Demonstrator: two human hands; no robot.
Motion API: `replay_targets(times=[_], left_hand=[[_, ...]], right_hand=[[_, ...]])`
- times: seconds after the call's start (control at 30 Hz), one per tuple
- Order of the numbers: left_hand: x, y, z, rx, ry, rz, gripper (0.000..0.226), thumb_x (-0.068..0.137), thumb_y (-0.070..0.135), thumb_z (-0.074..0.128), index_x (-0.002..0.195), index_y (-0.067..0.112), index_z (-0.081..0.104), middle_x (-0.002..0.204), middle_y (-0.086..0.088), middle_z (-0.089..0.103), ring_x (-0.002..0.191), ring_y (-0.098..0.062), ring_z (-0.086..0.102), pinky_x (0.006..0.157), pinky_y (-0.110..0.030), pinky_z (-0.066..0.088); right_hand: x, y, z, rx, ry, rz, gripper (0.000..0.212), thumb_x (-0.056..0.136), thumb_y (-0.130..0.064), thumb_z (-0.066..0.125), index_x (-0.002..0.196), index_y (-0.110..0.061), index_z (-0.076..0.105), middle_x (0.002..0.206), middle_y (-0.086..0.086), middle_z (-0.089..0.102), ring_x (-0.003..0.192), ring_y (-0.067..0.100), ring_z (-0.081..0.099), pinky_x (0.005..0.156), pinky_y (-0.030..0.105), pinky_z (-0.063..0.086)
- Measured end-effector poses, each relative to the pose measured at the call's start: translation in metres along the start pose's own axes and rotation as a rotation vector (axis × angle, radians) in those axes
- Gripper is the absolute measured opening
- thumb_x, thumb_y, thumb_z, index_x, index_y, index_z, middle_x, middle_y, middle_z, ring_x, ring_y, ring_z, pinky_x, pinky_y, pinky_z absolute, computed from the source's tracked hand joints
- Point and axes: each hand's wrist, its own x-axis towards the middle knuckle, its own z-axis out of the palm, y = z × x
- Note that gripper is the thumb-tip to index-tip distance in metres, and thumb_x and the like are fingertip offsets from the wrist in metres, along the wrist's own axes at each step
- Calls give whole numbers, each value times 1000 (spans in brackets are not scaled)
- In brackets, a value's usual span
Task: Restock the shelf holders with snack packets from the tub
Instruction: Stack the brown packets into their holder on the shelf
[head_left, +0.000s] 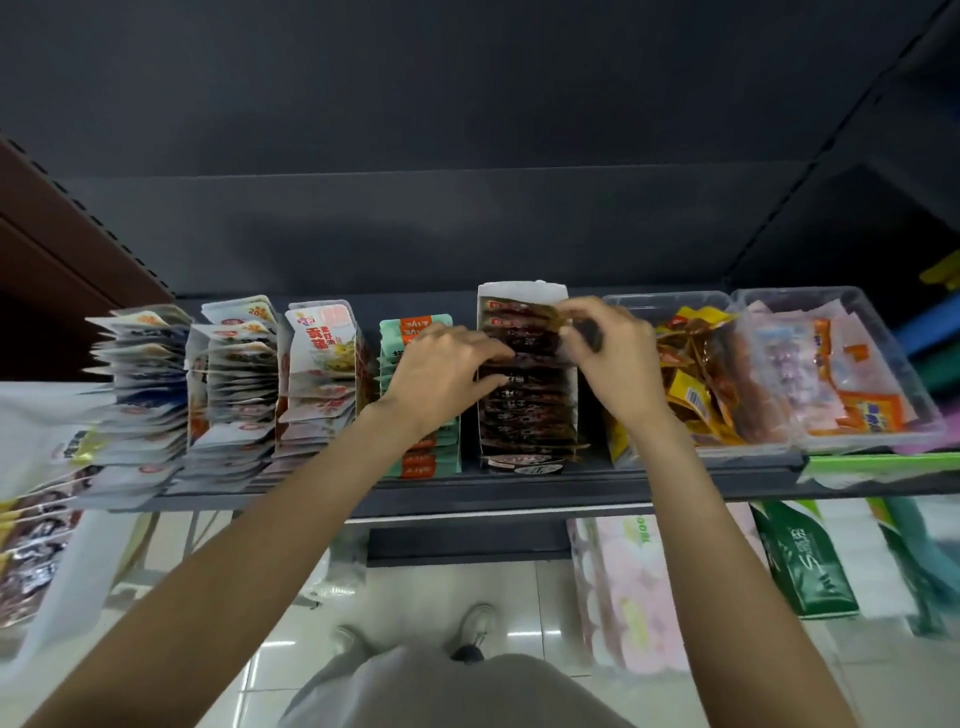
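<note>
Both hands worked over the white cardboard holder (524, 293) in the middle of the shelf (467, 499), which was already nearly full of dark snack packets (524, 410). The left hand (441, 374) lay with curled fingers on the row, seemingly pressing the packets apart. The right hand (608, 353) pinched a dark packet (582, 330) between thumb and fingertips just above the back of the row. To do this well, the left hand probably needed to hold the gap wide while the packet slid in upright, facing the same way as the others, so the stack did not buckle or spill over the low front.

Just right of the holder stood a clear tub (670, 301) of loose yellow and brown packets, with a second clear tub (810, 296) of pink and orange ones touching it. To the left stood a row of green packets (415, 332) and fanned white packets (150, 395). The tub wall sat close against the right wrist, leaving little room.
</note>
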Motion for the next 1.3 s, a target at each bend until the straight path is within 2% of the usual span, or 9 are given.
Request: replay_targets(times=[0.1, 0.23, 0.47, 0.6, 0.67, 0.73, 1.0, 1.17, 1.3], left_hand=[[-26, 1, -21, -192, 283, -72, 21, 89, 28, 65, 105, 17, 71, 90, 5, 72, 84, -13, 66, 82, -32, 52], [-85, -15, -47, -348, 606, -287, 20, 94, 25, 53, 90, 12, 69, 79, 4, 67, 71, -11, 61, 64, -23, 48], [-245, -89, -82, -320, 916, -650, 25, 98, 33, 46, 81, 21, 60, 64, 8, 54, 58, -1, 46, 55, -13, 33], [-351, -164, -87, -213, 613, -943, 12, 87, 36, 51, 87, 29, 61, 72, 15, 58, 65, -10, 53, 59, -28, 43], [-400, -210, -83, -221, 406, -1122, 13, 85, 31, 58, 94, 24, 65, 89, 2, 68, 76, -20, 60, 68, -35, 50], [-442, -258, -77, -266, 240, -1251, 18, 86, 20, 65, 104, 17, 66, 104, -5, 68, 88, -25, 64, 78, -40, 52], [-508, -394, -39, -419, -42, -1379, 51, 86, 21, 66, 132, 13, 48, 126, -15, 56, 106, -30, 59, 90, -41, 49], [-510, -415, 5, -442, -326, -1368, 68, 85, 26, 64, 141, 8, 30, 137, -15, 40, 126, -30, 38, 103, -40, 36], [-510, -422, 25, -435, -409, -1383, 90, 76, 33, 73, 145, 12, 18, 144, -13, 27, 129, -33, 32, 104, -43, 36]], right_hand=[[-19, -29, -13, 139, 160, -7, 18, 93, -10, 57, 108, -12, 66, 102, -3, 71, 92, 8, 64, 80, 14, 47], [-44, -88, -3, 343, 158, -45, 16, 95, -12, 54, 105, -12, 66, 97, -7, 70, 91, 2, 65, 80, 12, 46], [-89, -216, 97, 554, -307, -236, 17, 96, -21, 51, 100, -18, 67, 88, -13, 71, 81, -2, 66, 69, 17, 51], [-114, -280, 184, 441, -628, -335, 14, 95, -16, 53, 100, -20, 66, 91, -11, 69, 74, -4, 56, 65, 11, 44], [-125, -306, 232, 366, -753, -349, 15, 96, -18, 51, 103, -20, 65, 96, -10, 69, 77, -5, 52, 68, 7, 42], [-133, -330, 280, 276, -834, -360, 18, 96, -19, 50, 107, -21, 64, 102, -9, 68, 84, -1, 56, 75, 15, 47], [-126, -395, 459, 58, -982, -198, 25, 94, -12, 51, 114, -18, 64, 115, -3, 66, 103, 14, 61, 88, 29, 48], [-114, -409, 544, -85, -1015, -187, 28, 95, -12, 50, 120, -16, 60, 122, 0, 62, 111, 19, 57, 90, 31, 44], [-112, -419, 595, -298, -957, -287, 35, 96, -20, 51, 131, -14, 50, 128, 5, 57, 114, 24, 55, 93, 37, 46]])
